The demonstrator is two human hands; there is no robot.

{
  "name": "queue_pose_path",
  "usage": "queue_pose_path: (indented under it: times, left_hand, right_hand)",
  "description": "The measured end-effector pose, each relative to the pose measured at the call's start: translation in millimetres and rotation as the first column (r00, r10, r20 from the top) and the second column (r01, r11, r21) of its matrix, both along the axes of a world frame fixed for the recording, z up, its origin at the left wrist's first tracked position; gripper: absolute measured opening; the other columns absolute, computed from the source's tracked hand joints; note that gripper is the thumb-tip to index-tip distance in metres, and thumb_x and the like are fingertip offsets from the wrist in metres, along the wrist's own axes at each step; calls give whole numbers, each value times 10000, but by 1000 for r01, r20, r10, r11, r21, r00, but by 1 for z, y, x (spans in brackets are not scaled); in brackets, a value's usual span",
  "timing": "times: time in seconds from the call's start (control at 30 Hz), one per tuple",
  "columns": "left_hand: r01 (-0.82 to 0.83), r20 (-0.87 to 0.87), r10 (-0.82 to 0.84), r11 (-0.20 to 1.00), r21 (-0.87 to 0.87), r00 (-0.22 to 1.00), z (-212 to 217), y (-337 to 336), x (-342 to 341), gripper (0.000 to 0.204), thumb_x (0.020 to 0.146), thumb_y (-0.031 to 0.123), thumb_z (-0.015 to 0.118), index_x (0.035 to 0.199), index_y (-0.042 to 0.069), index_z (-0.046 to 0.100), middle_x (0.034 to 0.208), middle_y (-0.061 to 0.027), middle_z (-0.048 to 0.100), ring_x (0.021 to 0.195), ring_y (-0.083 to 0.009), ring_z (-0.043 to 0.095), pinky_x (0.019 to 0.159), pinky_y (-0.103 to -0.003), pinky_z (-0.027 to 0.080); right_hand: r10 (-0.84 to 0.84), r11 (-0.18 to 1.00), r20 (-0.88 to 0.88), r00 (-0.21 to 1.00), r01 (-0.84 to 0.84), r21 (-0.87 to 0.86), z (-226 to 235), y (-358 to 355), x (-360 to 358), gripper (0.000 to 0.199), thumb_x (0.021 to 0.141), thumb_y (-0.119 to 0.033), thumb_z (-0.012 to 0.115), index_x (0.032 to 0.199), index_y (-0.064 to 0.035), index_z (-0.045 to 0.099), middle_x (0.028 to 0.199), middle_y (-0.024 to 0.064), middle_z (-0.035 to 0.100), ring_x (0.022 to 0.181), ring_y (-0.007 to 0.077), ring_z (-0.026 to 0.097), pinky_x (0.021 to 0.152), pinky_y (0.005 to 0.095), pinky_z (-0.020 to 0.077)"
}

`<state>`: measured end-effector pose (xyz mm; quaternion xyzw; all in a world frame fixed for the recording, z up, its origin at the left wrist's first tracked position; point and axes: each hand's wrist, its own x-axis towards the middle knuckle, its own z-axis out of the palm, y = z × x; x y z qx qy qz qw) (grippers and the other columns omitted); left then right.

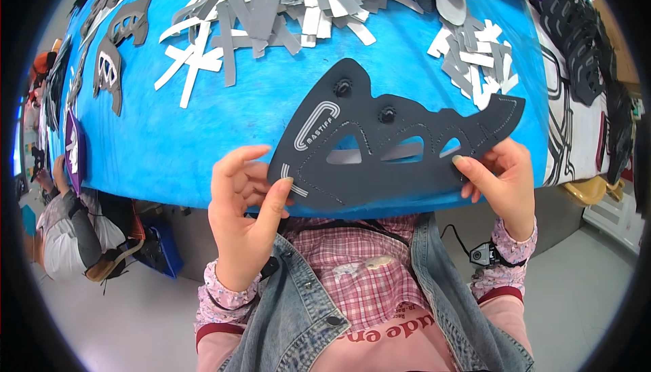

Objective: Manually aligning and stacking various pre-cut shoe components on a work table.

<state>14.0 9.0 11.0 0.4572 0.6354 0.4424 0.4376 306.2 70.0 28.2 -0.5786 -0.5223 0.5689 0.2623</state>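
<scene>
Dark wavy panel (373,177), seemingly foam, fingers (480,175) pinching edges

Over the blue-covered table (169,134), a flat dark-grey cut-out panel (407,181) spans left hand (241,202) to right hand (505,183). Behind it lie flat grey-and-white strips (268,6); to the left, curved grey cut-out pieces (106,49); far right, overlapping black cut-out panels (584,87).
</scene>
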Motion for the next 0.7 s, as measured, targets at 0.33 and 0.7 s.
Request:
queue_pose_path:
  times: [0.33,0.7]
  left_hand:
    - [26,-158,-1,988,155,987,-3,6,-6,291,856,6,679,1126,10,570,965,-29,605,651,-31,509,541,-159,387]
    - [-38,53,29,986,162,998,3,57,-14,298,989,219,536,1170,-2,622,813,9,607,623,-34,503,533,-179,387]
  right_hand:
    - [-38,994,-64,997,44,97,-7,0,-9,242,900,-176,673,1020,19,595,809,72,663,525,66,576,392,180,387]
    - [-44,999,-176,983,44,-2,-6,5,-18,282,968,-230,577,1093,22,558,716,8,558,484,62,535,386,188,378]
